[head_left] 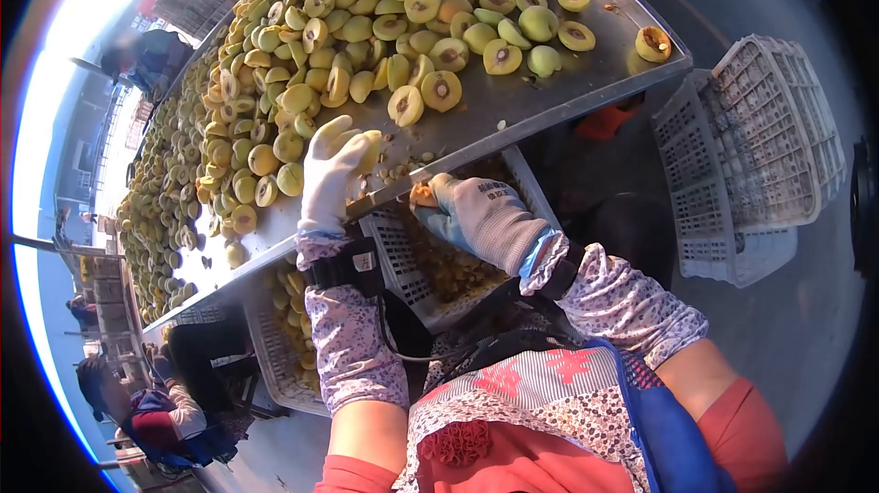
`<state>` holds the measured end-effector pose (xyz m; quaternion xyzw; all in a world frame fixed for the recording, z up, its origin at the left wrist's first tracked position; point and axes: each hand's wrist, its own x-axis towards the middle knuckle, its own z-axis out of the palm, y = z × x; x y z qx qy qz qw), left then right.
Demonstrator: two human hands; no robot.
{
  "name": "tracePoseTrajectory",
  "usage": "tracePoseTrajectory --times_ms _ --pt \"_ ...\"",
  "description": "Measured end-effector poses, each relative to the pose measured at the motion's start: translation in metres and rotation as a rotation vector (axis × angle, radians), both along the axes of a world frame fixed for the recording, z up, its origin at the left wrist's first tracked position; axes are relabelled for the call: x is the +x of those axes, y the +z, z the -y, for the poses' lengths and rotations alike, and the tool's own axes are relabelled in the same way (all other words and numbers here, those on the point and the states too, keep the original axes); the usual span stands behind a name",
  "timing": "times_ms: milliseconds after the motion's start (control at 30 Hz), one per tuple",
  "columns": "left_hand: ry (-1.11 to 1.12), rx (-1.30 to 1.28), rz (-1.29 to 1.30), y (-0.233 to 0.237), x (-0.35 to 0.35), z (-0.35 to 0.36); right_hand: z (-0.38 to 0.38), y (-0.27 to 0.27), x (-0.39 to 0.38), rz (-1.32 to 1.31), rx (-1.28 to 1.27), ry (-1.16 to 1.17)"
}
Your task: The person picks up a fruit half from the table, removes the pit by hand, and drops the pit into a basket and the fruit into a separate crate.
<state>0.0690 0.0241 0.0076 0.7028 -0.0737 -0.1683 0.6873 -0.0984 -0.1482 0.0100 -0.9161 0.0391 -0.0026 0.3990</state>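
Observation:
Halved yellow-green fruits (366, 44), some with brown pits, are piled on the metal table (513, 113). My left hand (332, 168), in a white glove, is at the table's near edge, its fingers curled round a yellow-green fruit piece (369, 152). To its right, my right hand (481, 218), in a grey and blue glove, is closed at the table's rim on a small orange-brown piece that I cannot clearly make out. Beneath my right hand is a white crate (398, 260) holding small brownish-yellow pieces (449, 264).
Another crate (265, 346) with fruits stands under the table at the left. White crates (760, 136) are stacked on the floor at the right. A seated person (165, 411) is at the lower left, another person (151, 58) at the upper left.

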Motion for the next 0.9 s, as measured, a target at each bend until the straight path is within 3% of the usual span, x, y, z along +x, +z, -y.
tracePoseTrajectory --times_ms 33,67,133,200,267,300,367,400,500,533,600,733,833,900 --pt "0.012 -0.127 -0.107 0.013 -0.007 -0.008 -0.003 -0.013 0.006 0.167 0.085 -0.030" --pt "0.016 -0.127 -0.104 0.010 -0.006 -0.013 -0.006 -0.013 0.010 0.170 0.086 -0.025" --pt "-0.117 0.606 1.323 0.000 -0.003 -0.021 -0.011 -0.012 0.016 0.180 0.210 -0.111" --pt "-0.137 0.570 1.193 0.017 -0.026 -0.007 -0.017 -0.009 0.021 0.224 0.173 -0.146" --pt "-0.094 0.339 0.941 0.030 -0.049 0.012 -0.024 -0.026 0.033 0.077 0.887 -0.136" --pt "-0.090 -0.169 0.191 0.048 -0.064 0.022 -0.025 -0.026 0.033 0.076 0.884 -0.135" --pt "-0.068 -0.275 0.061 0.038 -0.064 0.025 -0.029 -0.027 0.031 0.284 0.286 -0.031" --pt "-0.034 -0.304 0.008 0.028 -0.061 0.027 -0.032 -0.026 0.030 0.281 0.285 -0.027" --pt "0.056 -0.249 0.115 0.019 -0.064 0.027 -0.038 -0.023 0.030 0.353 0.412 -0.058" --pt "0.058 -0.250 0.113 0.019 -0.067 0.029 -0.039 -0.023 0.030 0.352 0.364 -0.071" --pt "0.101 -0.489 -0.099 0.028 -0.075 0.035 -0.040 -0.024 0.030 0.349 0.316 -0.083" --pt "0.093 -0.480 -0.033 0.019 -0.072 0.033 -0.036 -0.018 0.029 0.225 0.176 -0.120" --pt "0.085 -0.394 0.009 0.016 -0.071 0.033 -0.037 -0.025 0.027 0.159 0.188 -0.122" --pt "0.091 -0.048 0.401 0.007 -0.068 0.033 -0.036 -0.025 0.026 0.166 0.252 -0.126"
